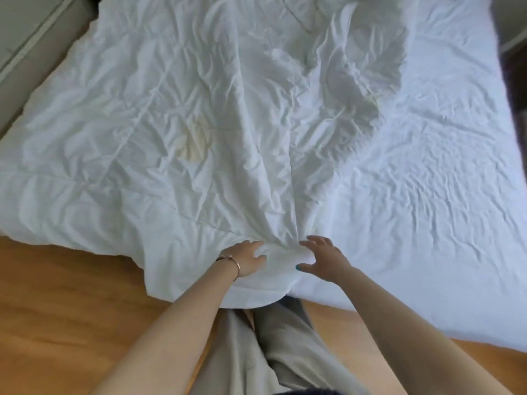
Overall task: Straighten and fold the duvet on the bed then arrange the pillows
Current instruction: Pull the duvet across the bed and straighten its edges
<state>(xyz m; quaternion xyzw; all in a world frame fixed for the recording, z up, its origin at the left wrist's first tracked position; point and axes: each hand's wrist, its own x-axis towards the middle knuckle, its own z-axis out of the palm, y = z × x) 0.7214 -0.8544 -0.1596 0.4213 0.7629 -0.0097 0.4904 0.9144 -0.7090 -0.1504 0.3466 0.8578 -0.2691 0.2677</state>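
A crumpled white duvet covers the left and middle of the bed, with a yellowish stain near its middle. Its near edge hangs over the foot of the bed. My left hand grips a bunched fold of the duvet at that near edge. My right hand hovers just right of the same fold with fingers spread, touching or almost touching the cloth. The bare white sheet shows on the right half of the bed. No pillow is clearly in view.
Wooden floor lies in front of the bed and under my legs. A pale cabinet or wall panel stands along the bed's left side. A dark strip of floor borders the right edge.
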